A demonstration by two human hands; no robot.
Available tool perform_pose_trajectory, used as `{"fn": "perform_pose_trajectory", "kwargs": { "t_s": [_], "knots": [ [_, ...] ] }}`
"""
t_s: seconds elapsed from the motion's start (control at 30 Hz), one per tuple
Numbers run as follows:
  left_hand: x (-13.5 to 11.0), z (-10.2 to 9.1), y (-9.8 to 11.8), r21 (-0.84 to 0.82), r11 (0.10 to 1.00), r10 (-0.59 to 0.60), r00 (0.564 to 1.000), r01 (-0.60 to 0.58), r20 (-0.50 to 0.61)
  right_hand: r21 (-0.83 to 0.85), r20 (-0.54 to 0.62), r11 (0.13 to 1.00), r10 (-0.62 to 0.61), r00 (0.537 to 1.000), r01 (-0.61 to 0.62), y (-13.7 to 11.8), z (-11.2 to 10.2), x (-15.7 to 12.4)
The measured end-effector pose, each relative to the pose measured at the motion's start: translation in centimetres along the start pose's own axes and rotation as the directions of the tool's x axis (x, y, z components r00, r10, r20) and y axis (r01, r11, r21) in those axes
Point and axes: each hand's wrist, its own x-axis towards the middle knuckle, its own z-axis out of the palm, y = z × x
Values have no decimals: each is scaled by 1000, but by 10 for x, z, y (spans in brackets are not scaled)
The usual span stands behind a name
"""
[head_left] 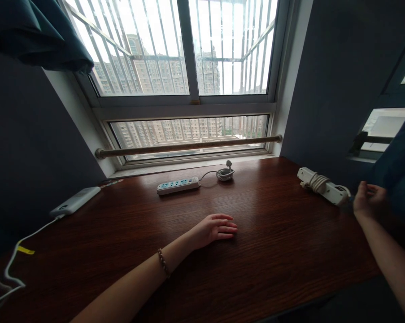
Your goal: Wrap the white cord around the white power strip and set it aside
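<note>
I'm resting my left hand (214, 229) flat, fingers loose, on the wooden desk (263, 269), w/ the blue-socket power strip (178, 185) lying beyond it; my right hand (368, 199) is hovering half-curled, gripping nothing, just beside the cord-wrapped white strip (323, 186).

The left hand (214, 229) lies flat mid-desk (256, 269), empty. The right hand (368, 199) hovers loosely curled at the right edge, beside a cord-wrapped power strip (323, 186).
</note>
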Motion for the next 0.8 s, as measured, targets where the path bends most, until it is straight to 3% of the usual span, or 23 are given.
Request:
{"fn": "perform_pose_trajectory", "kwargs": {
  "t_s": [0.07, 0.13, 0.2, 0.27, 0.4, 0.47, 0.63, 0.7, 0.8],
  "knots": [
    [0, 0, 0, 2, 1000, 2, 1000, -2, -1, -21, -118, 986, -169, 978, 168, -5, -6, -2],
    [-1, 0, 0, 3, 1000, 5, 1000, -5, -4, -50, -195, 904, -427, 883, 426, -19, -12, -5],
    [-1, 0, 0, 1, 1000, 5, 1000, -5, -3, -36, -175, 764, -639, 749, 644, -45, -15, -13],
    [-1, -1, 0, -7, 1000, 6, 1000, -6, 4, 52, -67, 669, -739, 671, 741, -80, -14, -27],
    [-1, -2, 0, -24, 1000, 14, 1000, -13, 23, 304, 166, 597, -801, 575, 743, -162, 6, -74],
    [-2, -2, 0, -30, 999, 24, 999, -23, 36, 449, 291, 571, -821, 491, 688, -197, 24, -104],
    [-4, -4, -2, -36, 999, 39, 998, -37, 53, 570, 447, 431, -877, 176, 699, -256, 75, -187],
    [-2, -5, -4, -36, 998, 43, 997, -41, 56, 592, 499, 409, -863, 82, 695, -272, 90, -216],
    [1, -5, -3, -28, 998, 52, 997, -51, 52, 581, 555, 440, -829, 62, 685, -294, 94, -247]
  ]
}}
